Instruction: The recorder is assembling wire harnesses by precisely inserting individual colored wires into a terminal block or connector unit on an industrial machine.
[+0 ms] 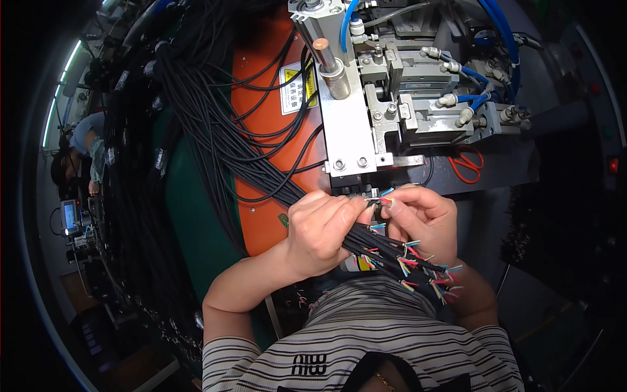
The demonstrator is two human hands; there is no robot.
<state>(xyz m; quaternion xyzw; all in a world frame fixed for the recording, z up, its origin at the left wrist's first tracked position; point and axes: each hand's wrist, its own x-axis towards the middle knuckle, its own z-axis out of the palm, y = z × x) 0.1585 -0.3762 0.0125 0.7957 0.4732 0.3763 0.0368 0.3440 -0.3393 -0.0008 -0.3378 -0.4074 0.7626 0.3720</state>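
Note:
Just below the front of a metal pneumatic machine (351,134), my two hands meet at the fanned end of one cable. My left hand (321,225) is closed in a pinch on that cable's end. My right hand (428,222) pinches its thin coloured wires (386,199), red and blue among them, between thumb and forefinger. Beneath my hands runs a bundle of black cables (382,248). Several of its ends show short red, blue, yellow and white wires (439,282), pointing to the lower right. The fingertips partly hide the pinched wires.
Long black cables (215,134) trail over an orange tabletop (261,222) and a green surface (186,209). Red-handled scissors (466,164) lie right of the machine. Blue air hoses (513,46) curve behind it. Far left, a person (81,147) sits near a small screen (70,215).

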